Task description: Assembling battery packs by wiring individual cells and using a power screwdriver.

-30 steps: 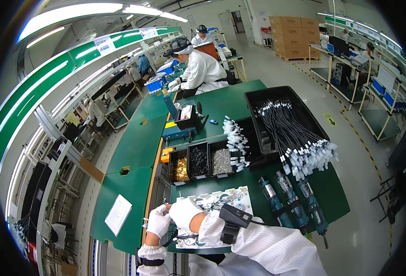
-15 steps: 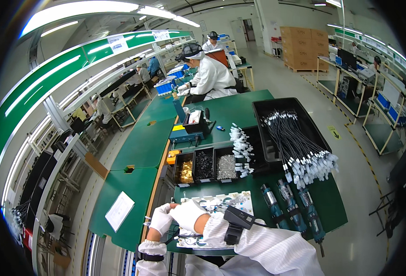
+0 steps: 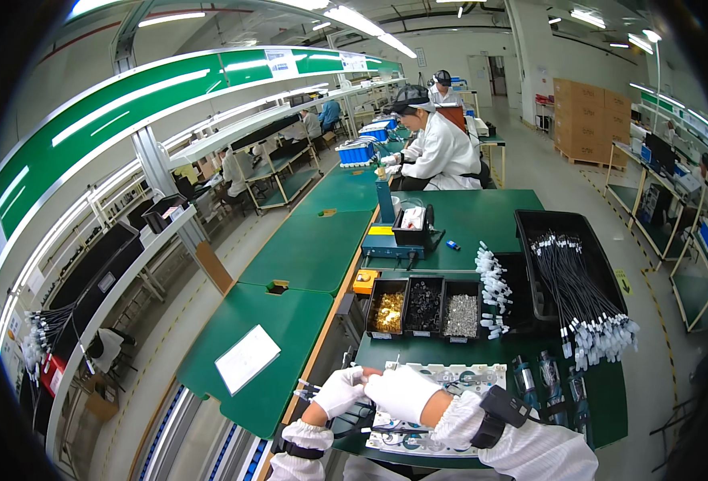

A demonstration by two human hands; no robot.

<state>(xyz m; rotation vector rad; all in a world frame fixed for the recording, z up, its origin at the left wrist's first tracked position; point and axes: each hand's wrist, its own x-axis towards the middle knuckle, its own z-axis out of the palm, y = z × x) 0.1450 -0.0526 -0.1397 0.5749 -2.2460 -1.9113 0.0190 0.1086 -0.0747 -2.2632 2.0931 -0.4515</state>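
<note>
Both my hands wear white gloves and meet at the near edge of the green bench. My left hand [image 3: 338,392] and my right hand [image 3: 402,394] are closed together on a small part I cannot make out, with thin metal pins sticking out to the left. They are over a white perforated fixture plate [image 3: 458,377]. A black wrist device [image 3: 496,414] sits on my right forearm. Just beyond the hands stand three black bins: brass parts [image 3: 388,310], dark parts [image 3: 424,305], silver parts [image 3: 461,314].
A black tray [image 3: 546,228] of black cables with white plugs lies at right; white connectors [image 3: 492,289] are beside it. Electric screwdrivers [image 3: 550,377] lie near right. A blue machine [image 3: 394,240] stands behind the bins. A paper sheet [image 3: 246,358] lies at left. Workers in white coats [image 3: 442,148] sit farther along.
My head has tilted, so the bench sits lower and nearer in view. My hands stay together at the front edge, over the white plate.
</note>
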